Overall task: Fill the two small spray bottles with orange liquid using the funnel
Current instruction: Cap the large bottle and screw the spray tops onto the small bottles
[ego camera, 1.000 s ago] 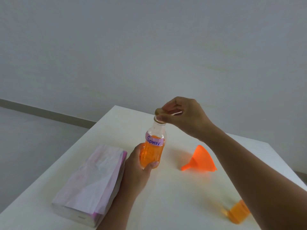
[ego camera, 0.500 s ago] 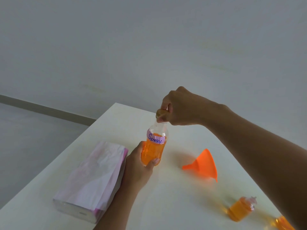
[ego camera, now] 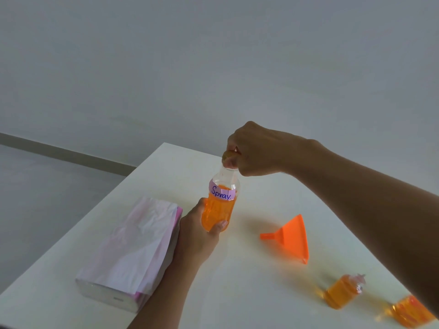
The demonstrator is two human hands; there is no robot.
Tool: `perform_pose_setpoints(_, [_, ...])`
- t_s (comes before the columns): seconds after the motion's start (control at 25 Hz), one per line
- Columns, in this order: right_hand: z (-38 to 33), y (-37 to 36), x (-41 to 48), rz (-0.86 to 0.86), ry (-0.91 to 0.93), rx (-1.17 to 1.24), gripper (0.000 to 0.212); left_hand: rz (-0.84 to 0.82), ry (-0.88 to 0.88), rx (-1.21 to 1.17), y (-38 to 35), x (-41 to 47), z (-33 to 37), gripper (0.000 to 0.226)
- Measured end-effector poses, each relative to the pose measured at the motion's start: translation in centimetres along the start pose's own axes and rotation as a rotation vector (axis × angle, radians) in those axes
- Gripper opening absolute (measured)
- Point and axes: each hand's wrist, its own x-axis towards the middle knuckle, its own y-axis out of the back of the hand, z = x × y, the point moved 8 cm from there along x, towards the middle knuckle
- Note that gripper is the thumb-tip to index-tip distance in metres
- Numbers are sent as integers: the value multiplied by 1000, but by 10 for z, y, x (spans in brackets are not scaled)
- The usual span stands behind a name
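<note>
A clear bottle (ego camera: 219, 205) labelled "Spray", over half full of orange liquid, stands upright on the white table (ego camera: 249, 281). My left hand (ego camera: 198, 230) grips its lower body. My right hand (ego camera: 251, 150) is curled over the top, fingers pinching the gold cap (ego camera: 228, 155). An orange funnel (ego camera: 291, 237) lies on its side to the right. Two small spray bottles holding orange liquid lie near the front right: one (ego camera: 342, 292) fully visible, the other (ego camera: 411, 312) partly hidden by my right forearm.
A soft pack of tissues (ego camera: 133, 250) in white and pink wrapping lies left of my left hand, close to the table's left edge. A grey wall and floor lie behind the table.
My right hand has turned over and closed down on the cap, knuckles now up. The view has shifted, bringing both small spray bottles into sight.
</note>
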Motion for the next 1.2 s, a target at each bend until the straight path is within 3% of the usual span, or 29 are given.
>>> perform_pose_setpoints(0.12, [-6,1,-2,-21,37,-105,20,-17,17,3,-2,0,-1,68])
perform_pose_setpoints(0.32, [-4,-5,-4,-63,152,-219,40,-28,20,47,-3,1,-1,70])
perform_pose_setpoints(0.48, [4,-9,2,145,95,-369,53,-30,45,60,-6,-1,-5,79])
perform_pose_setpoints(0.56, [-1,-5,8,205,-4,-415,58,-14,44,78,-7,1,-7,80])
perform_pose_setpoints(0.68, [-8,-8,15,203,-177,-396,43,-19,44,84,-7,1,-8,81])
perform_pose_setpoints(0.76, [7,-11,8,179,-332,-244,43,-23,39,76,-6,0,-6,80])
perform_pose_setpoints(0.88, [62,-27,-40,145,-687,172,69,-25,31,62,-5,-1,-3,77])
perform_pose_setpoints(0.96, [93,-38,-83,133,-837,103,65,-27,18,56,-3,-2,0,70])
perform_pose_setpoints(1.04, [104,-57,-121,39,-897,55,52,-45,18,26,-3,-2,2,62])
perform_pose_setpoints(1.2, [104,-107,-152,-134,-927,188,35,-53,23,-2,-2,-4,6,60])
